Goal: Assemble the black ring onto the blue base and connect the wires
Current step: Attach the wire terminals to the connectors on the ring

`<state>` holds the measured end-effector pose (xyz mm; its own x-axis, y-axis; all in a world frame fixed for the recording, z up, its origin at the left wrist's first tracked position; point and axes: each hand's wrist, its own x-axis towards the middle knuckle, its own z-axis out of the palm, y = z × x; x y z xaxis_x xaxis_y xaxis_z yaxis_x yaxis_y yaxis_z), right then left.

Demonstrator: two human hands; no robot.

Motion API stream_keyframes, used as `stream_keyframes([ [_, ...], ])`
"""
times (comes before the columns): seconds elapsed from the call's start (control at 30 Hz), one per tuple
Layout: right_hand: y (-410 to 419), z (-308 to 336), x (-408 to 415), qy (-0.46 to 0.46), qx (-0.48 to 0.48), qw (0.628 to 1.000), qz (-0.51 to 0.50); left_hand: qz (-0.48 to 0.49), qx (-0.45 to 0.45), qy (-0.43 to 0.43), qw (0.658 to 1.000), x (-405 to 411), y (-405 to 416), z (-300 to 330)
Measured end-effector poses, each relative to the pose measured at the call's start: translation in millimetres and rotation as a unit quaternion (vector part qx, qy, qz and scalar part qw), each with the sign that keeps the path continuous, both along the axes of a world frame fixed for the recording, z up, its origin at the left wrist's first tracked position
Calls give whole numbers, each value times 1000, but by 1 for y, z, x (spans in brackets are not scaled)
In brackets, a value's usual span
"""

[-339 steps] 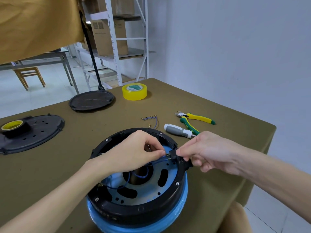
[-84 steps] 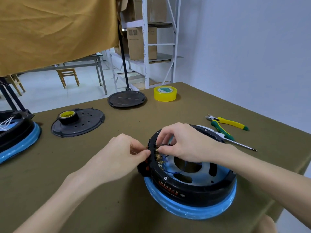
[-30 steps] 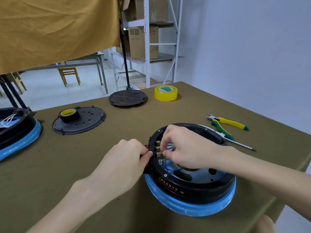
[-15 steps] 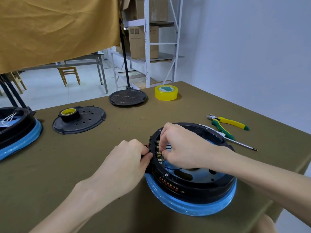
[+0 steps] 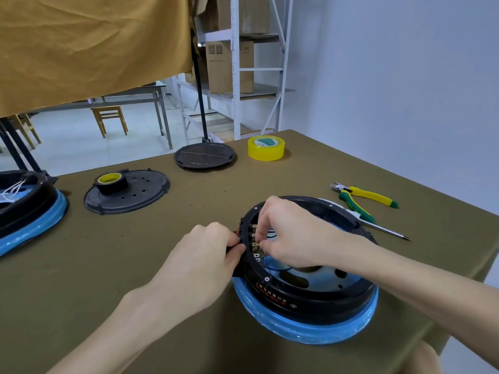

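Black ring (image 5: pixel 310 295) is seated on blue base (image 5: pixel 310 330), desk (image 5: pixel 135 252) centre-right. Ring's 9 o'clock edge w/ terminal block (image 5: pixel 253 242) is pinched from outside by left hand (image 5: pixel 205 255); thin blue wire (image 5: pixel 278 268) is pinched by right hand (image 5: pixel 294 233) at terminals. Ring judged rigid; wire limp, fragile, best held nr. its end.

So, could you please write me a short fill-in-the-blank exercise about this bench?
1. The black ring sits on a ____ base.
2. The large tape roll near the far edge is ____.
3. The small tape roll rests on a perforated black ____.
4. The pliers have yellow and ____ handles.

Missing: blue; yellow; disc; green
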<state>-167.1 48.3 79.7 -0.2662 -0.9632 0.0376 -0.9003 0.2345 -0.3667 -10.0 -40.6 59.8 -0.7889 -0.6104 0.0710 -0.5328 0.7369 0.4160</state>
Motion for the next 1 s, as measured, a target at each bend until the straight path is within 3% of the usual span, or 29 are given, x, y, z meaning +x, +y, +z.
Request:
stream_keyframes([
  [0.23,4,8,-15,-60,34,998,10,-7,10,-8,1000,0,-2,0],
  [0.53,5,-3,-25,-6,-37,995,94,-7,23,12,1000,0,-1,-1],
  [1.0,2,-11,-29,4,-30,991,133,3,10,9,1000,-1,8,2],
])
